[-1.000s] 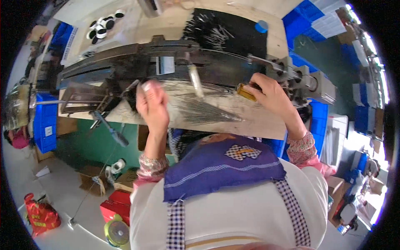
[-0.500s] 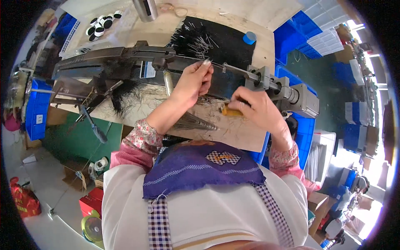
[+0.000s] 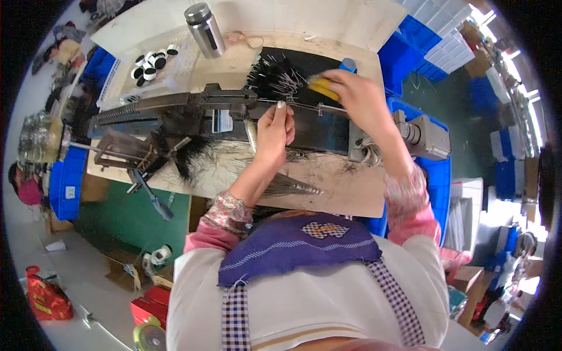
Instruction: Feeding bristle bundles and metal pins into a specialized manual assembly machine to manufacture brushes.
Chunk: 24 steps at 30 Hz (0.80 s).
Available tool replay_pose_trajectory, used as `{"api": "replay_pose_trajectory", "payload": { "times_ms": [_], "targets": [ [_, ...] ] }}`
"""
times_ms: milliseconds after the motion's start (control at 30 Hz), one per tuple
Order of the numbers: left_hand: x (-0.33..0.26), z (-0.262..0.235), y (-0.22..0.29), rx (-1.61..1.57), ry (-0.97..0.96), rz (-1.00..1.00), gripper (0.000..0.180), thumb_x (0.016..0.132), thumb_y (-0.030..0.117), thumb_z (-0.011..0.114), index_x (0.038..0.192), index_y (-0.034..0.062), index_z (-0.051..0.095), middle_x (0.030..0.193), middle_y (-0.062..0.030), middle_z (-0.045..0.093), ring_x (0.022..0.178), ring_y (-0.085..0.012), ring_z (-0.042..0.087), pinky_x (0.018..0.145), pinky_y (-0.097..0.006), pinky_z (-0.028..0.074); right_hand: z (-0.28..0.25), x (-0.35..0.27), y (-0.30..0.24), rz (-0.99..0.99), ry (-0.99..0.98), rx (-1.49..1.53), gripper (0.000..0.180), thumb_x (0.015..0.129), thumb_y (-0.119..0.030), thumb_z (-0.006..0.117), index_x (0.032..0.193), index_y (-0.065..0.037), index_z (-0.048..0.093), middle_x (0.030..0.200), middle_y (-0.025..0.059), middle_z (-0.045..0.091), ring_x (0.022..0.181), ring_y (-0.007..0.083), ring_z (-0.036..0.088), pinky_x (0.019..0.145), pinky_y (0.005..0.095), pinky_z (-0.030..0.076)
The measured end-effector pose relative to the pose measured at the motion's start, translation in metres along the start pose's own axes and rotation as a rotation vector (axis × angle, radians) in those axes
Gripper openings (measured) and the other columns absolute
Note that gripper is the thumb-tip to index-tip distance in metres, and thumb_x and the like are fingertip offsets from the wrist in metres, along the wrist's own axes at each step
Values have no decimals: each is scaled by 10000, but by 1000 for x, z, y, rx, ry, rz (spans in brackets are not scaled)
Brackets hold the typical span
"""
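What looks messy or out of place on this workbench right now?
Loose black fibres lie spread over the bench's front edge beside the long dark machine, and thin pins are scattered unevenly on the black mat. Nothing looks broken or tipped over.

Bench front clear by bristle pile [image 3: 293, 184]; machine [image 3: 234, 114] blocks mid, flask [image 3: 205, 22] behind.

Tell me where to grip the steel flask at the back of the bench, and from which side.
Grip the steel flask around its smooth cylindrical body, below the cap, coming from the near side. It stands upright and apart from the white tray, so fingers can probably wrap it freely.
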<state>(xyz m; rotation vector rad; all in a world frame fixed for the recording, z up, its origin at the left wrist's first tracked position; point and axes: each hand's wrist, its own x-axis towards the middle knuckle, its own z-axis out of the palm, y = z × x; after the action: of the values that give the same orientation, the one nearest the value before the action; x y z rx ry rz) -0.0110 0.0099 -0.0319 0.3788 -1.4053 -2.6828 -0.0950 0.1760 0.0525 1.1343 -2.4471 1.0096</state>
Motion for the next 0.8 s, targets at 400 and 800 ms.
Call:
{"api": "replay_pose_trajectory", "payload": {
  "times_ms": [400, 800],
  "targets": [
    [-6, -4, 11, -69, 67, -60, 302, 985, 338, 483, 843, 74, 519, 535, 18, 380, 415, -86, 297, 394, -251, 219, 42, 39, 1, 323, -593, 480, 224, 870, -129, 602, 1010, 40, 647, 725, 87, 647, 625, 124, 611, 591, 283, 502],
    [0, 8, 15, -736, -143, -256, 789, 910, 623, 375, 1297, -63, 330, 1293, -218, 424, 1256, -317, 403, 1067, -437, 344, 33, 49, 25, 89, -560, -31, 325, 924, -343, 528, 1095, -85, 627, 947, 155, 628, 825, 254, 596, 752, 363, 484]
  ]
}}
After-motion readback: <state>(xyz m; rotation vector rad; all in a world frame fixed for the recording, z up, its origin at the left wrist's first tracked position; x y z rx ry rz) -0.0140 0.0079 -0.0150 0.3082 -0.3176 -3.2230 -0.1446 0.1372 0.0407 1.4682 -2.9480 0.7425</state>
